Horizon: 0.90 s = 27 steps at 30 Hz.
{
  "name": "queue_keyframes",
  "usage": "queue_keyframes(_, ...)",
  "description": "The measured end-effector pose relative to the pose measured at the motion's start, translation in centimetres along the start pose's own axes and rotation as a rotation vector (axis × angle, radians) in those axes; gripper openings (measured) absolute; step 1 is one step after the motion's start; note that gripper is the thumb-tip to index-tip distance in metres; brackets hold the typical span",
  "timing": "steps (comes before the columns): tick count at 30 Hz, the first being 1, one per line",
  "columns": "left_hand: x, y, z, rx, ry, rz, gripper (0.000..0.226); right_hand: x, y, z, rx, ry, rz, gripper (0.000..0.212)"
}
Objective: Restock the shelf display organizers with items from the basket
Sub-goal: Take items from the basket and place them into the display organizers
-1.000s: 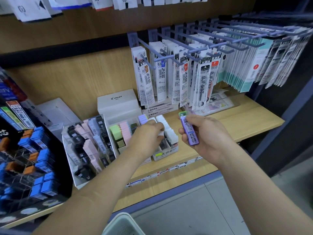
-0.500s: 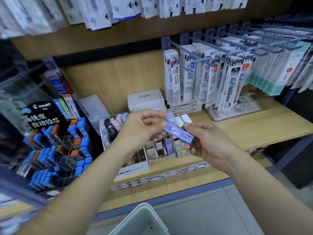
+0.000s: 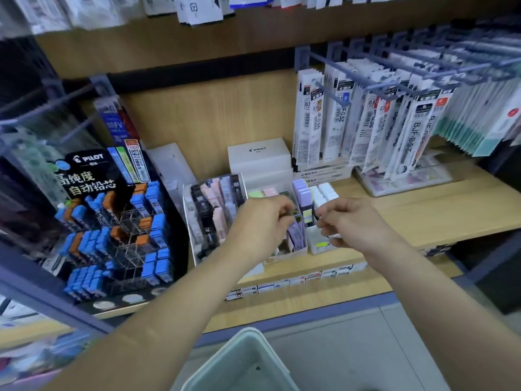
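View from a person's head, looking down at a wooden store shelf (image 3: 423,210) of stationery. Both bare forearms reach forward and up from the bottom of the frame and meet over a white card display organizer (image 3: 300,249) near the shelf's front edge. The left hand (image 3: 262,224) is seen from the back, wrist bent down. Its fingers are curled, and thumb and forefinger are pressed together on the top end of a purple lead case (image 3: 296,235). The case stands tilted in a front compartment of the organizer, with more pastel cases in the rows behind it. The right hand (image 3: 355,224) hovers just to the right of the case, palm turned left and fingers loosely curled. Its thumb and forefinger are close together, but whether they hold anything cannot be told. A clear organizer (image 3: 214,210) of black and pink cases stands just left of the hands. Further left is a black Pilot display (image 3: 93,176) of blue and orange lead cases. Refill packs (image 3: 366,122) hang on pegs above right. The pale basket (image 3: 245,333) sits below, between the arms.
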<state>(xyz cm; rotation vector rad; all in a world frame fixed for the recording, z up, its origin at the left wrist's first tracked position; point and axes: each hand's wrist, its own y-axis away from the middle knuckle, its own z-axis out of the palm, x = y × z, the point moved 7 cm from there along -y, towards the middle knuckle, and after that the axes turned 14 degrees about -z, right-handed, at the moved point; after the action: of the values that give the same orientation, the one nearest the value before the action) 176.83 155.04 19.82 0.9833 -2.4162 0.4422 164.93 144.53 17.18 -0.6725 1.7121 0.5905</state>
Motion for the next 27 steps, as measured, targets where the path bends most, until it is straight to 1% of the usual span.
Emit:
queue_keyframes(6, 0.3, -1.1, 4.5, -0.023, -0.264, 0.180, 0.012, 0.5, -0.7, 0.0, -0.012, 0.002, -0.002, 0.021)
queue_keyframes(9, -0.2, -1.3, 6.0, 0.003, -0.375, 0.229, 0.005, 0.6, -0.8, -0.2, -0.018, -0.006, 0.003, 0.019)
queue_keyframes(11, -0.7, -1.3, 6.7, 0.031, -0.424, 0.229, 0.015, 0.6, -0.6, -0.5, -0.027, 0.003, 0.001, 0.019)
queue_keyframes(14, -0.6, -1.0, 7.0, 0.093, -0.412, 0.235, 0.024, 0.4, -0.1, -1.3, -0.039, 0.039, -0.015, 0.018)
queue_keyframes(16, -0.2, -0.6, 6.7, 0.135, -0.322, 0.260, 0.034, 0.2, 0.4, -1.9, -0.040, 0.065, -0.029, 0.018)
queue_keyframes(17, 0.2, -0.2, 6.0, 0.147, -0.235, 0.264, 0.037, 0.2, 0.7, -2.3, -0.041, 0.076, -0.038, 0.018)
queue_keyframes(18, 0.3, 0.3, 5.2, 0.161, -0.132, 0.244, 0.036, 0.1, 0.9, -2.6, -0.042, 0.087, -0.046, 0.017)
queue_keyframes(20, -0.3, 1.7, 2.8, 0.237, 0.060, 0.162, 0.028, 0.0, 1.6, -3.0, -0.050, 0.109, -0.060, 0.016)
queue_keyframes(22, -1.6, 3.6, 0.7, 0.299, 0.182, 0.062, 0.017, -0.1, 2.4, -3.1, -0.074, 0.146, -0.075, 0.017)
queue_keyframes(23, -2.6, 4.6, 0.1, 0.278, 0.213, -0.010, 0.015, -0.2, 2.9, -2.8, -0.096, 0.172, -0.084, 0.018)
queue_keyframes(24, -3.9, 5.6, 0.2, 0.215, 0.227, -0.093, 0.013, -0.1, 3.5, -2.3, -0.124, 0.196, -0.090, 0.018)
queue_keyframes(26, -6.9, 7.7, 1.5, 0.034, 0.198, -0.244, 0.016, 0.3, 5.0, -0.4, -0.207, 0.224, -0.093, 0.020)
queue_keyframes(27, -8.5, 8.7, 2.6, -0.060, 0.161, -0.288, 0.018, 0.9, 6.0, 0.9, -0.260, 0.227, -0.085, 0.021)
